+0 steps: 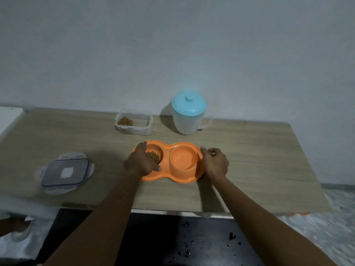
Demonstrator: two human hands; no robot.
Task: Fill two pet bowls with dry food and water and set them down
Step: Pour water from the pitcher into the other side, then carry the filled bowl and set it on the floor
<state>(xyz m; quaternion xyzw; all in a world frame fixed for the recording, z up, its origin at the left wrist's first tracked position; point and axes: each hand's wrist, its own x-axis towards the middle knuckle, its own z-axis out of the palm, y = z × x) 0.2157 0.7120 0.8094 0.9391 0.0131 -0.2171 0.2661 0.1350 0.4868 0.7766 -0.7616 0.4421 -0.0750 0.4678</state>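
An orange double pet bowl (166, 157) sits on the wooden table (249, 160). Its left well holds brown dry food (153, 156); its right well (183, 157) looks wet, though I cannot tell for sure. My left hand (139, 162) grips the bowl's left end, thumb over the rim. My right hand (216, 163) holds the right end. Behind stands a clear food container (133, 121) with a little kibble left, and a translucent water jug (189, 116) with a light blue lid.
The container's clear lid (65, 172) lies on the table at the left. A white object (8, 120) sits at the table's far left edge. A dark mat (192, 242) with scattered crumbs lies on the floor below the front edge.
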